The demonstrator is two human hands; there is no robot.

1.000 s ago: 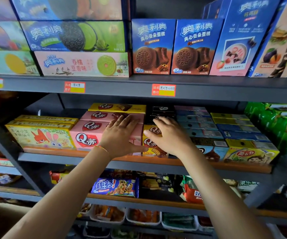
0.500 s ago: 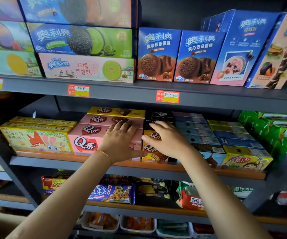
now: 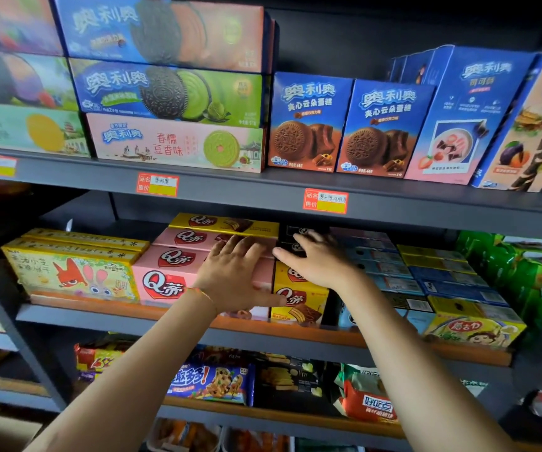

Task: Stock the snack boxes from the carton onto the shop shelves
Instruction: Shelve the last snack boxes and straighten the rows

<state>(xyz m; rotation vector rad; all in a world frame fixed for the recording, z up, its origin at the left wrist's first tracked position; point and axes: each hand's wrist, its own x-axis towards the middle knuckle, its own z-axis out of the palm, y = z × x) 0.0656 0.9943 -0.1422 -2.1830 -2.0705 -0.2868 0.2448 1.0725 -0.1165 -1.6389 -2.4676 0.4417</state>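
Head view, from the left: cartoon-printed yellow boxes [image 3: 70, 272], then the pink Q boxes [image 3: 168, 272], where my left hand [image 3: 233, 275] lies flat, fingers spread, pressing the front one. Beside it stands the yellow Q box [image 3: 295, 303], with my right hand [image 3: 320, 261] resting loosely open on the dark boxes [image 3: 290, 238] above it, gripping nothing. The carton is out of sight. Pushing unevenly could skew the rows or tip the front yellow box off the shelf edge [image 3: 295, 332].

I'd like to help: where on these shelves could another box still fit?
There is dark room above the two brown cookie boxes on the top shelf. The middle shelf is packed where the left hand and right hand rest.
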